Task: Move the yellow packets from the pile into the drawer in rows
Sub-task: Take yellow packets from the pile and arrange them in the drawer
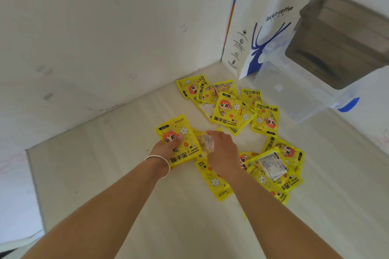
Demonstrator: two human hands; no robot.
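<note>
Several yellow hand-warmer packets lie scattered on a pale surface (126,174), one group at the back (226,109) and another at the right front (273,166). My left hand (168,146) grips a face-up packet (179,132), thumb on its front. My right hand (223,151) pinches a second packet (205,142) that shows its clear back, right beside the first. Another packet (214,183) lies under my right wrist. The translucent drawer unit (305,90) stands at the back right with a brownish drawer (341,35) in it.
A white paper coffee bag (271,21) stands against the wall at the back, left of the drawer unit. White walls (84,38) border the surface at the back and left. A silver bangle (162,164) circles my left wrist.
</note>
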